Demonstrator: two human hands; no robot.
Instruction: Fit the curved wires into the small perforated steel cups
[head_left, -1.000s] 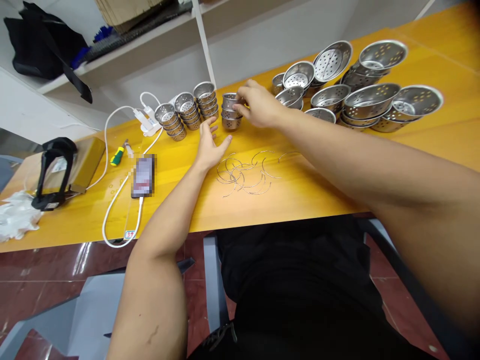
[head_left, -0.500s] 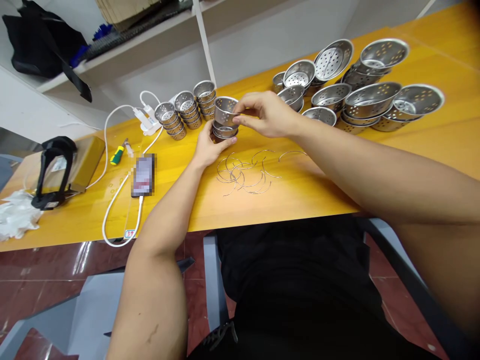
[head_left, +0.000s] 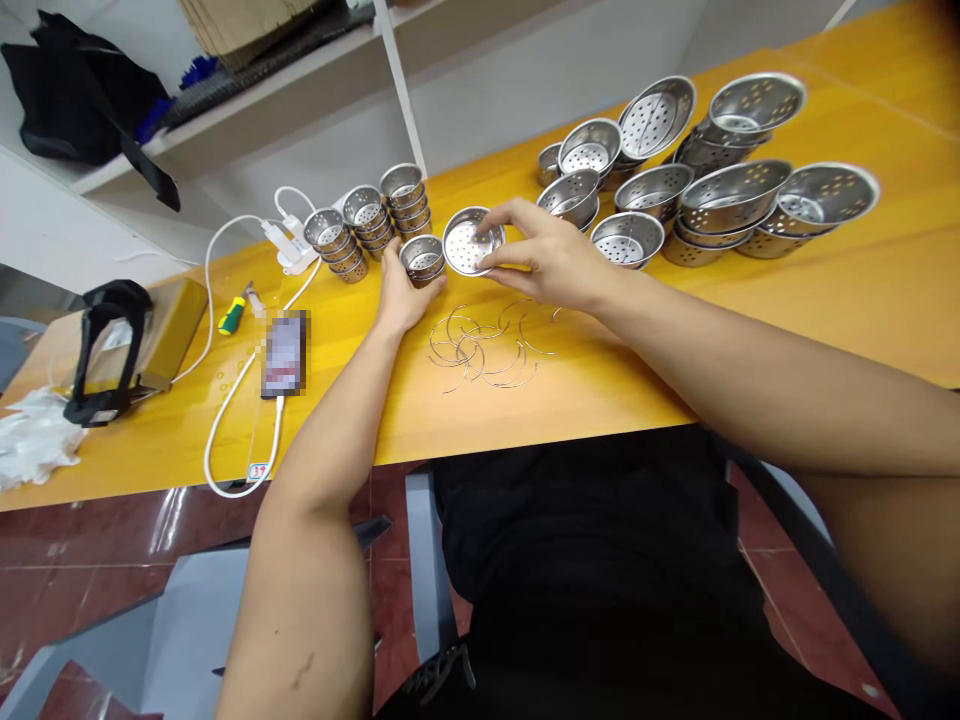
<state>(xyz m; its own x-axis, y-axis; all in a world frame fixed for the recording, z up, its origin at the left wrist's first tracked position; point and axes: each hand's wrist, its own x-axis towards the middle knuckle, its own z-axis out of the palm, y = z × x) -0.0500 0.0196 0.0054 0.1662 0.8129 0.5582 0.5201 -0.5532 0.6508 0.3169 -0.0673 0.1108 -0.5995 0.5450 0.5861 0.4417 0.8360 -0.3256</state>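
Note:
My right hand (head_left: pixel 536 250) pinches the rim of a perforated metal cup (head_left: pixel 466 245), tilted so that its inside faces me. Just left of it, my left hand (head_left: pixel 405 295) has its fingers round a short stack of small perforated cups (head_left: pixel 422 258) on the table. Three taller stacks of such cups (head_left: pixel 364 210) stand farther left. Several thin curved wires (head_left: pixel 480 345) lie on the table in front of my hands. Larger perforated bowls (head_left: pixel 735 200), in stacks, are at the right.
A phone (head_left: pixel 285 355) on a white cable, a green and yellow screwdriver (head_left: pixel 233 314) and a power strip (head_left: pixel 291 248) lie on the left. Beyond them are a cardboard box (head_left: pixel 172 330), a black frame-like object (head_left: pixel 112 350) and crumpled white plastic (head_left: pixel 37 435).
The cup in my right hand has come off the short stack and moved right, tipping its opening toward me. My left hand and that stack have shifted left, nearer the taller stacks.

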